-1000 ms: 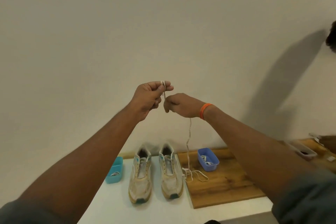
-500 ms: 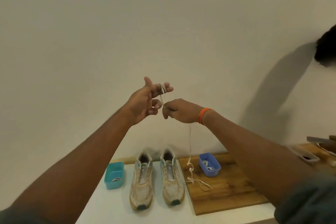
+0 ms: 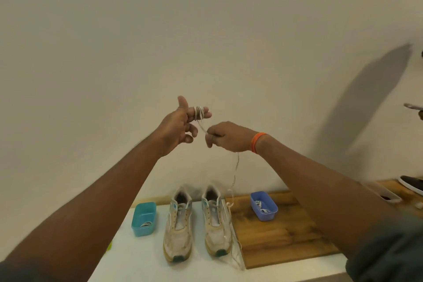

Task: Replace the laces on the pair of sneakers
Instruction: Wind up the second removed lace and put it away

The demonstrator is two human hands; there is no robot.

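- up above the counter, the left hand [image 3: 180,126] is spread, thumb up, with a pale lace [image 3: 199,113] coiled in several turns round its outstretched fingers.
- just beside it, the right hand [image 3: 225,136] has its grip pinched on the same lace, a short taut run joining the pinch to the coil.
- below the right hand the lace hangs slack, dropping to the counter, where its tail lies beside the right-hand sneaker [image 3: 216,220] at the edge of the wooden board [image 3: 281,233].
- both sneakers, the left one [image 3: 178,224] too, stand side by side on the white counter [image 3: 137,256], toes toward the person; neither seems to carry a lace in its eyelets, though the blur leaves this unsure.
- a teal tub [image 3: 144,218] sits left of the shoes and a blue tub [image 3: 263,206] on the board, each holding what look like rolled laces.
- judged step: winding up a removed lace into a tidy bundle, so the task seems at its midpoint.
- next move calls for feeding more slack round the fingers with even tension, so the tail lifts without snagging the shoe.
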